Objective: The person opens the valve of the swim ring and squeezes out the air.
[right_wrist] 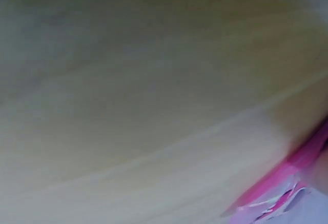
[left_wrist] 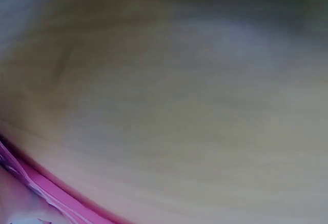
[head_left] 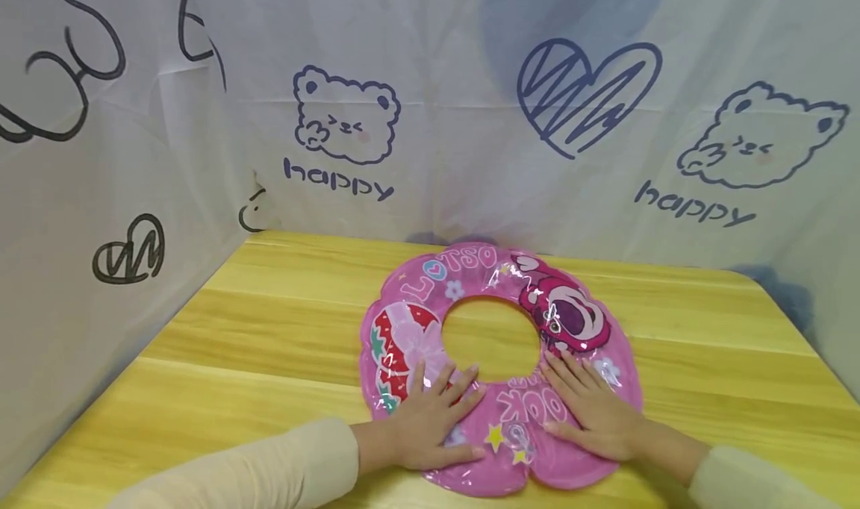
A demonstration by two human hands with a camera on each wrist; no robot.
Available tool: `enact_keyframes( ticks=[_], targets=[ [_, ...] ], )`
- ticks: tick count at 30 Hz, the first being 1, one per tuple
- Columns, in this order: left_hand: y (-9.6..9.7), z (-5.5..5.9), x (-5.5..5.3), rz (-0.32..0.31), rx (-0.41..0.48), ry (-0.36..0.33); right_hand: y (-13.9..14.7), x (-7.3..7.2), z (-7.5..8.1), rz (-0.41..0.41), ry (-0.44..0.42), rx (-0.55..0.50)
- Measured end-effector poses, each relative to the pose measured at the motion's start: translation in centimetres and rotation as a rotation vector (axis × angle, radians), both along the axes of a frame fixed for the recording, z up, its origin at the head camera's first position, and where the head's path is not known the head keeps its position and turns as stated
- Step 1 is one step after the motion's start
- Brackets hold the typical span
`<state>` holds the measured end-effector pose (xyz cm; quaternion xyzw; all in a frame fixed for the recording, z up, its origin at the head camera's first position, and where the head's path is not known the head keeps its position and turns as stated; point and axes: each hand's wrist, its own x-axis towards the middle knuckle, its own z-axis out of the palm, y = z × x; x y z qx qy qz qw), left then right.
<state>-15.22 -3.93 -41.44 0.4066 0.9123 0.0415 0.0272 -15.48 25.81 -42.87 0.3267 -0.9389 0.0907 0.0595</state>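
A pink plastic swim ring (head_left: 463, 278) with a strawberry print, a bear print and white lettering lies flat on the wooden table. It looks partly filled, with creases and a notch at its near edge. On its near left side rests my left hand (head_left: 433, 423), fingers spread and straight. My right hand (head_left: 598, 412) presses on the near right side, its fingers also extended toward the hole. In the left wrist view only a blurred strip of the pink ring (left_wrist: 61, 196) shows at the lower left. The right wrist view catches the ring's edge (right_wrist: 277, 183) at the lower right.
The yellow wood-grain table (head_left: 269, 322) extends to both sides of the ring. Behind it hangs a white cloth (head_left: 457, 166) printed with bears, hearts and lettering, and more cloth hangs at the left. The ring's far edge lies close to the back cloth.
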Motion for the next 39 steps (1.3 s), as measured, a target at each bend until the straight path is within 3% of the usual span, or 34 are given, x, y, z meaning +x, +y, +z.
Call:
enact_keyframes(
  ticks=[2,5,9,12,17,24,29,32,34,37,39],
  targets=[
    [0.4,0.1,0.1,-0.001,-0.002,0.018,-0.2,0.2,0.0,0.03,0.093,0.033],
    [1.2,0.2,0.4,0.024,0.006,-0.024,-0.7,0.6,0.1,0.104,0.196,0.026],
    [2.0,0.5,0.8,0.087,0.004,-0.086,-1.5,1.4,0.2,0.18,0.13,-0.026],
    [2.4,0.7,0.9,0.1,-0.025,-0.06,-2.2,2.0,0.3,0.163,0.047,-0.029],
    [2.7,0.5,1.0,0.097,-0.064,-0.008,-3.0,2.3,0.5,0.106,0.013,0.0],
    [2.7,0.2,1.0,0.106,-0.086,0.008,-3.7,2.4,0.7,0.083,0.083,0.091],
    [2.5,0.8,0.9,0.089,-0.08,-0.042,-3.7,2.2,0.8,0.128,0.184,0.134],
    [2.0,1.2,0.3,0.059,-0.083,-0.063,-3.1,1.8,0.6,0.167,0.204,0.112],
    [1.3,1.3,-0.6,0.03,-0.077,-0.039,-2.4,1.5,0.6,0.174,0.178,0.094],
    [-0.3,1.6,-2.7,-0.004,-0.042,0.005,-1.2,0.9,1.0,0.178,0.134,0.061],
    [-1.6,1.8,-4.3,0.007,-0.018,0.031,-0.2,0.5,1.3,0.177,0.095,0.051]
  ],
)
